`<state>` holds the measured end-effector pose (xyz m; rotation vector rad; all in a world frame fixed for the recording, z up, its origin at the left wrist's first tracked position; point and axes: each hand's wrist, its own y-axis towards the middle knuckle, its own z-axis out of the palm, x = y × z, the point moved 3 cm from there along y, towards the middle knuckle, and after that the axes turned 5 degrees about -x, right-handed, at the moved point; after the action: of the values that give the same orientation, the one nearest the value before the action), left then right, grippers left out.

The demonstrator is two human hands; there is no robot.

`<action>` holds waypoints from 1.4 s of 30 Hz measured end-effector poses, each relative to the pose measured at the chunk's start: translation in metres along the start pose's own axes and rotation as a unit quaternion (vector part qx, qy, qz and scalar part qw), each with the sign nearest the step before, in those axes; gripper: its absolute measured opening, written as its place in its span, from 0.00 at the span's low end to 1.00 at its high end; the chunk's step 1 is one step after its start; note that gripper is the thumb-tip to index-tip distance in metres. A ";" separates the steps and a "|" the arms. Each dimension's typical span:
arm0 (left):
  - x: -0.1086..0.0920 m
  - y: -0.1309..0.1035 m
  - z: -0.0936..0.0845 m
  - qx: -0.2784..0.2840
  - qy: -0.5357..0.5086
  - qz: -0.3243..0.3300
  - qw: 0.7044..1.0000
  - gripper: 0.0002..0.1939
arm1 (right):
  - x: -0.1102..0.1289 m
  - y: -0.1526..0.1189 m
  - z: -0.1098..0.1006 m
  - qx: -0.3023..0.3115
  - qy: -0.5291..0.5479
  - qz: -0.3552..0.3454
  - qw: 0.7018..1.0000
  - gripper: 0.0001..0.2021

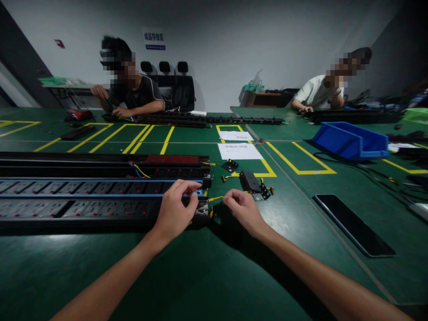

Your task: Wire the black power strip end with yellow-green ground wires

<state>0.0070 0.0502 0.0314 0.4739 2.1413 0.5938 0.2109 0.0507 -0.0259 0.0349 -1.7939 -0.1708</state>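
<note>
Right hand [244, 209] pinches thin yellow wire [216, 198]; left hand [177, 205] half-curled, can't tell if gripping. Long boxy socket strips [100, 207] at hands' nine o'clock, flat glossy phone [354, 225] at three.

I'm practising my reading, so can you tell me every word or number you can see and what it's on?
"成品存放区": wall sign.
Blue strip under it: writing too small to read.
Front white paper on the table: printed characters, too blurred.
Paper behind it: also too blurred.
Small red sign on the wall: too small.
Socket strips: no words I can make out.
</note>
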 end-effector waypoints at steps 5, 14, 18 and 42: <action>0.000 0.000 0.001 -0.002 -0.002 -0.003 1.000 0.11 | 0.001 -0.001 0.002 0.012 -0.012 -0.011 1.000 0.10; 0.001 0.000 0.001 -0.002 -0.008 -0.005 1.000 0.11 | -0.003 0.000 0.002 0.007 0.010 0.006 1.000 0.10; 0.001 0.000 0.001 0.000 -0.007 -0.005 1.000 0.11 | -0.002 0.000 0.002 0.004 0.007 0.006 1.000 0.10; 0.001 0.000 0.001 -0.002 -0.009 -0.001 1.000 0.11 | -0.003 0.000 0.002 0.004 -0.011 0.001 1.000 0.11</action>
<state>0.0070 0.0511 0.0304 0.4730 2.1231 0.5913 0.2095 0.0510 -0.0296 0.0371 -1.8158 -0.1637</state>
